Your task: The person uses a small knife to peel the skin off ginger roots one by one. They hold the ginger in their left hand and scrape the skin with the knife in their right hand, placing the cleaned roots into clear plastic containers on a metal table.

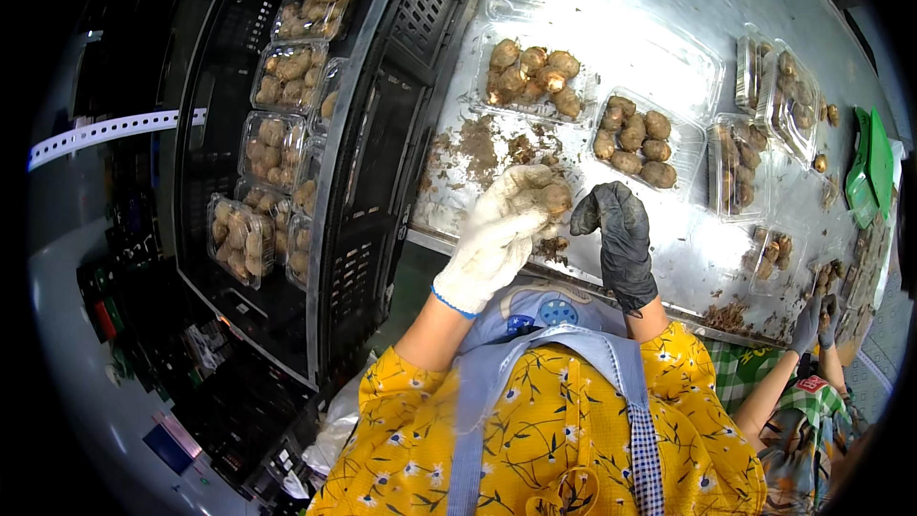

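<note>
My left hand point(505, 226), in a white knit glove, holds a brown taro corm point(554, 198) above the near edge of the metal table point(458, 218). Close to its right is my right hand point(615, 229) in a black glove, its fingers curled; whether anything lies between them cannot be told. Beyond my hands, an open clear plastic clamshell point(587, 97) holds several corms point(512, 79), some with pale cut spots. Another open clamshell point(688, 158) to its right holds several more corms point(632, 132) laid in rows. Crumbled dirt and peelings point(480, 147) lie on the metal before me.
At left, a black plastic crate point(326, 229) holds several filled clamshells point(240, 240). More filled clamshells point(738, 168) stand on the table's right side, near loose corms point(820, 162) and a green plastic scoop or tray point(870, 165). At far right, a co-worker's gloved hands point(817, 322) are over the table.
</note>
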Demonstrator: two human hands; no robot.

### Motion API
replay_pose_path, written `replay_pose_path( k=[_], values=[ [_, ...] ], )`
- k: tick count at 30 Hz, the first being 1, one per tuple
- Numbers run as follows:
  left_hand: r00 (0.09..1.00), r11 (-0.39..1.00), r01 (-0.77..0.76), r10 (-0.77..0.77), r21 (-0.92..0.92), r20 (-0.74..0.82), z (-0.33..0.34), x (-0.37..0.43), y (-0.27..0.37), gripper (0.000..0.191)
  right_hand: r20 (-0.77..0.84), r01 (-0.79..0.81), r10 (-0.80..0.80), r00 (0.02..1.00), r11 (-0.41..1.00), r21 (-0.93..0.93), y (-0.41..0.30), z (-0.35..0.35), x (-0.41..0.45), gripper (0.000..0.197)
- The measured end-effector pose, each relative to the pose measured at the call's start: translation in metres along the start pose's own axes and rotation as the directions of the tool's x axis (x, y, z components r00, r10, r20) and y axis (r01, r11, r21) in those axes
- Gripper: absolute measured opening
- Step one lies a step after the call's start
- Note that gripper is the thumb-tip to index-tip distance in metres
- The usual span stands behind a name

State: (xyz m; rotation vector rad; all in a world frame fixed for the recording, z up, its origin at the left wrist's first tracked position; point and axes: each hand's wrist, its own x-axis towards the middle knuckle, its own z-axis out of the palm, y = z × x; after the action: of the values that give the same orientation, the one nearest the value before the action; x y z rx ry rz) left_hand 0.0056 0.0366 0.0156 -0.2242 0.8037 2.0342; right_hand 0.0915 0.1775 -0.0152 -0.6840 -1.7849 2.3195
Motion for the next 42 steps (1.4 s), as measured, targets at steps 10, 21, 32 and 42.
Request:
replay_pose_path(
  k=[10,21,32,42],
  values=[
    [1.0,0.993,0.001,-0.001,0.121,-0.001,0.001,-0.007,-0.001,0.046,0.157,0.501,-0.492,0.856,0.715,-0.488,-0.012,0.012,0.005,0.012],
    [0.986,0.693,-0.142,0.164,0.707,0.038,0.014,-0.009,0.002,0.039,0.194,0.286,-0.213,0.958,0.789,-0.544,-0.017,0.001,-0.008,0.008],
    [0.977,0.676,-0.211,0.122,0.706,0.175,0.011,-0.006,0.007,0.035,0.317,0.102,-0.01,0.948,0.956,-0.274,-0.008,-0.015,-0.004,0.02],
    [0.995,0.835,-0.072,0.019,0.545,0.101,0.007,-0.008,0.008,0.035,0.242,-0.245,0.291,0.926,0.948,-0.202,0.004,-0.029,-0.024,0.038]
  ],
)
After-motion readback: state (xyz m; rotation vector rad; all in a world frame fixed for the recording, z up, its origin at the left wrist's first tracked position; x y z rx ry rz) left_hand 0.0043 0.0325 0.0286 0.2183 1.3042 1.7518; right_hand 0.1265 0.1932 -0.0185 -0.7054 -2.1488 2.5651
